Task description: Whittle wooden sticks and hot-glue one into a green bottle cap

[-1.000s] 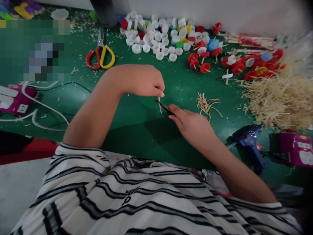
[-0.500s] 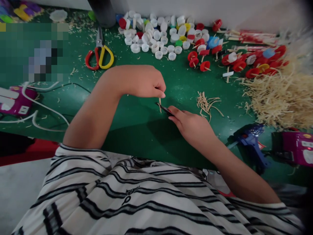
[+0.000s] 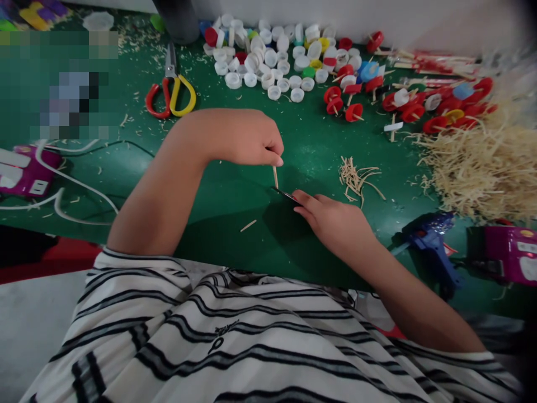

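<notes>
1. Pinching a short wooden stick (image 3: 275,176) upright, the left hand (image 3: 239,137) has thumb and fingertips pressed together on its top end, at mid-table.
2. Just near of it, the right hand (image 3: 335,221) has fingers closed round a small dark cutter (image 3: 286,195), its tip right beside the stick's lower end.
3. A cut-off stick piece (image 3: 248,225) lies loose on the green mat (image 3: 235,196).
4. Risk, I'd say: that thin stick could splinter or slip from the pinch, and the blade sits close to the fingertips.
5. Textures: pale, fibrous stick heap (image 3: 482,168) at right; smooth round plastic bottle caps (image 3: 268,56) far; glossy scissors (image 3: 171,89) far left.
</notes>
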A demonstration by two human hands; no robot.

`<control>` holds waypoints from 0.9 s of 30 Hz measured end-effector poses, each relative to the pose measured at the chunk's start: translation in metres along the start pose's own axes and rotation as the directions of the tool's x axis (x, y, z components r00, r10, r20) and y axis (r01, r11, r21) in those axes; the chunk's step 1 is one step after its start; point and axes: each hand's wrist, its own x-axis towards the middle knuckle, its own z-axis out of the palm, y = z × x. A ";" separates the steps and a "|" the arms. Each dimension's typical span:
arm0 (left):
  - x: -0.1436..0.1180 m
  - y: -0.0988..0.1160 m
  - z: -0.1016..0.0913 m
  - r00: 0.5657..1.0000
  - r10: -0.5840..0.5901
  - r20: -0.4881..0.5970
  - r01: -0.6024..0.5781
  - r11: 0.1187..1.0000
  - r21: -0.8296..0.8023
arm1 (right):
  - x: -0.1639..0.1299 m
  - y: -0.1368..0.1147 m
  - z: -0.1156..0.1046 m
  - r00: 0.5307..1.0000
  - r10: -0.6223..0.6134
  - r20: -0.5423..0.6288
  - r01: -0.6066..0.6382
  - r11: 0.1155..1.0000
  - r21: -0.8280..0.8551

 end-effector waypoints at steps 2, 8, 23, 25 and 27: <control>0.001 0.003 0.000 0.999 -0.030 0.012 0.030 1.000 -0.003 | 0.002 0.004 0.000 1.000 -0.010 -0.017 0.011 0.999 0.051; 0.006 0.007 0.002 0.999 -0.035 -0.016 0.035 0.999 -0.009 | 0.004 0.014 -0.004 0.991 -0.017 -0.132 0.039 0.986 0.162; 0.019 0.014 0.008 0.991 -0.073 -0.113 0.071 0.997 -0.025 | 0.006 0.015 -0.010 0.974 0.065 -0.217 -0.053 0.997 0.058; 0.019 0.014 0.007 0.991 -0.077 -0.105 0.073 0.997 -0.033 | 0.006 0.016 -0.010 0.973 0.063 -0.221 -0.051 0.997 0.056; 0.019 0.012 0.008 0.992 -0.064 -0.105 0.061 0.998 -0.036 | 0.007 0.018 -0.010 0.972 0.059 -0.228 -0.044 0.997 0.070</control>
